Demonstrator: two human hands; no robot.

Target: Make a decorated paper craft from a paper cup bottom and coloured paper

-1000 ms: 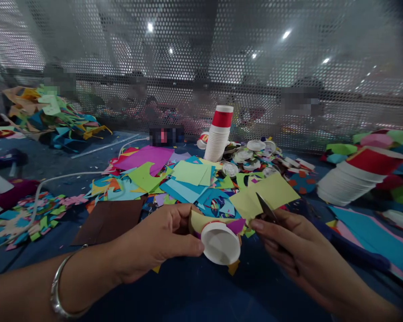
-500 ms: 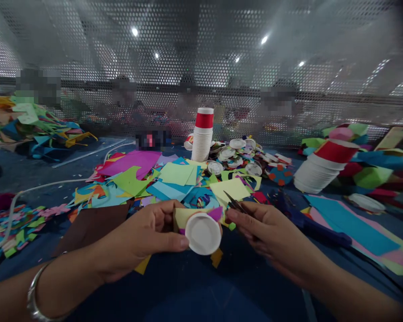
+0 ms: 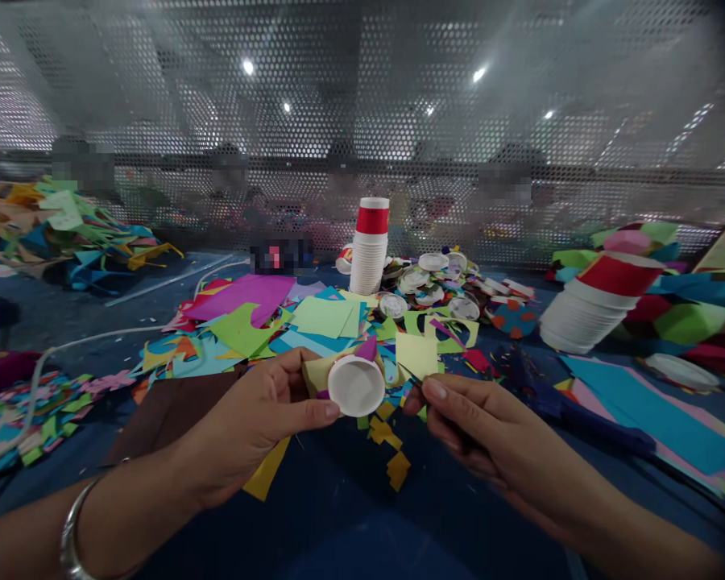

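My left hand (image 3: 263,415) holds a short white paper cup (image 3: 356,388) by its left side, thumb at the rim, with the open mouth facing me. A pale yellow paper piece (image 3: 317,373) and a purple paper piece (image 3: 367,348) stick out from behind the rim. My right hand (image 3: 468,411) is closed on a thin dark pointed tool (image 3: 412,375); fingers hide most of it, so its kind is unclear. Its tip lies in front of a pale yellow paper square (image 3: 418,354); whether they touch, I cannot tell. Mustard paper scraps (image 3: 399,470) lie below the cup.
A tall stack of paper cups (image 3: 368,258) stands at the back, beside piled white discs (image 3: 416,280). Another cup stack (image 3: 592,310) leans at right. A blue glue gun (image 3: 586,419) with a dark cord lies near my right arm. Coloured paper (image 3: 242,298) covers the middle.
The cup has moved up and slightly left in my left hand, uncovering mustard scraps beneath. My right hand has shifted slightly right and down, and the pointed tool sits lower.
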